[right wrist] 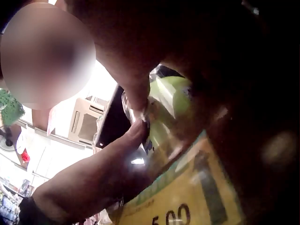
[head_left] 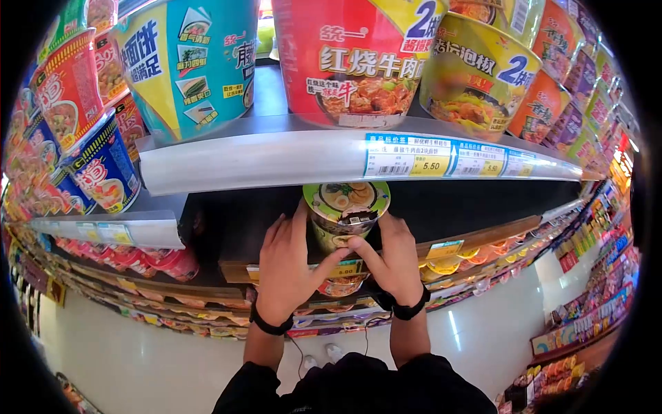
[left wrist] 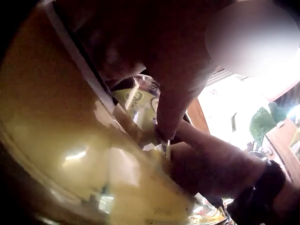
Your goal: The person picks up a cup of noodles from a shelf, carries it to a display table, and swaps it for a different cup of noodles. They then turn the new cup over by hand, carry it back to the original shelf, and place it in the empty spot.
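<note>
Green-lidded noodle cup (head_left: 346,210) was held upright at the lower shelf (head_left: 483,233) front, beneath the price rail (head_left: 427,160) | left hand (head_left: 286,265) and right hand (head_left: 394,261) were curled round opposite sides, thumbs met in front | steadiness presumably sought

Your left hand (head_left: 286,265) and right hand (head_left: 396,259) flank the round green-lidded noodle cup (head_left: 345,207), beneath the grey metal shelf's (head_left: 276,155) front edge.
</note>
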A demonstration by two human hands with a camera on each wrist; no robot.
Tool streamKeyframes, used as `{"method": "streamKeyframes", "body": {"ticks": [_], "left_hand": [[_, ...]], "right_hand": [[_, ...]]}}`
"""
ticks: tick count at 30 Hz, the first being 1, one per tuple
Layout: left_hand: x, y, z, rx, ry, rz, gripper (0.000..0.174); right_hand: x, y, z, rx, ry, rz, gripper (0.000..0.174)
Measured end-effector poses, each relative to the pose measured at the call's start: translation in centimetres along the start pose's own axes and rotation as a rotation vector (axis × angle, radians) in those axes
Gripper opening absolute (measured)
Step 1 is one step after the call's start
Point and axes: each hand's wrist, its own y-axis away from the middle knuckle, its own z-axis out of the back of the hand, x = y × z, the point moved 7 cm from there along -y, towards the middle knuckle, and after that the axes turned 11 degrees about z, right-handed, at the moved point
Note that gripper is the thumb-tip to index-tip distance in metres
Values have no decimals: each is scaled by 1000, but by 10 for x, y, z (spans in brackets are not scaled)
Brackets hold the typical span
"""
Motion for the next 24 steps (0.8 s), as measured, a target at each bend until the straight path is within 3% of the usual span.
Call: {"method": "streamKeyframes", "body": {"ticks": [4,5,9,12,16,18,19,21,23,24], "left_hand": [[4,1,-2,-27,20,-12,92],[3,2,1,-74,45,-34,89],[3,3,5,-87,115,79,81],[1,7,10,-90,11,66,80],[-4,18,35,-128,122,77,68],[-10,30,44,-182,372,78,56],[-12,41,43,-190,430,40,42],[-5,65,22,-323,871,-30,20],[-38,67,-13,48,1669,-58,22],[-45,77,-36,113,1638,201,24]], "right_hand": [[6,1,-3,31,56,-36,65],[10,0,-1,29,25,-103,45],[10,2,-8,98,65,-88,45],[32,3,8,-110,159,52,47],[28,53,35,-514,69,139,26],[27,89,49,-653,177,279,13],[24,98,55,-710,202,281,11],[18,117,66,-705,209,239,10],[9,138,78,-720,236,231,8],[6,148,85,-660,233,185,7]]}}
